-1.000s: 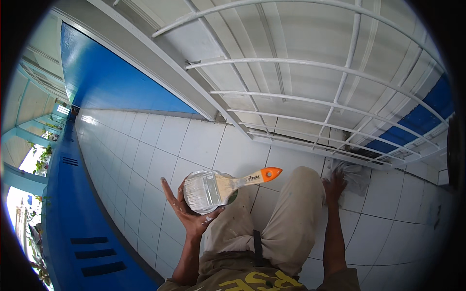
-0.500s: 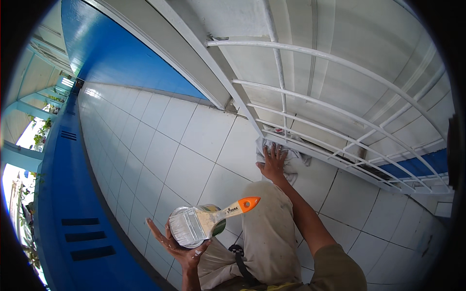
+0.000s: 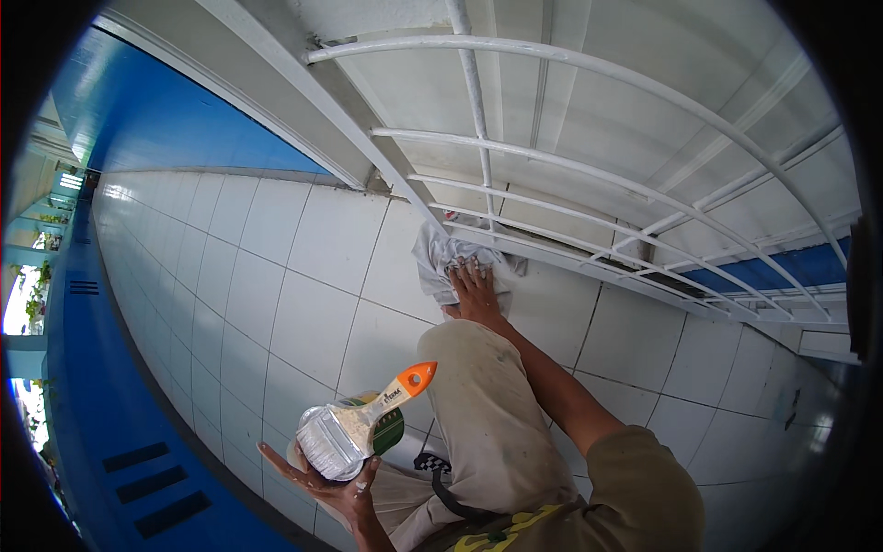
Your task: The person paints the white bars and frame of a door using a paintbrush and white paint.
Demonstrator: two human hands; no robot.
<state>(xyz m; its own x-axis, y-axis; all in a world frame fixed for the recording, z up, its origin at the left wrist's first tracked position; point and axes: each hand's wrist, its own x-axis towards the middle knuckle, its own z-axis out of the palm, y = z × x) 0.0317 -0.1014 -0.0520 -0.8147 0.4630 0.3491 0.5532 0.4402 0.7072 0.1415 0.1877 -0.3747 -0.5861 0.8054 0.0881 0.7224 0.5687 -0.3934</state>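
My left hand cups a small paint can from below, its thumb and fingers around the side. Across the can's top rests a wide paintbrush with an orange-tipped handle and whitened bristles. The can's opening is mostly hidden under the brush. Pale paint marks show on the fingers. My right hand lies with fingers stretched out on a crumpled grey-white cloth, pressing it to the tiled floor beside the bottom rail of a white metal gate.
The white barred gate spans the upper right, with pale panels behind it. A blue wall stands beyond its frame. Along the left runs a low blue wall with slots. My bent knee sits between my hands.
The view has shifted, so most things appear further left. My right hand and the cloth now lie closer to the gate frame's corner. The left hand still holds the can with the brush on top.
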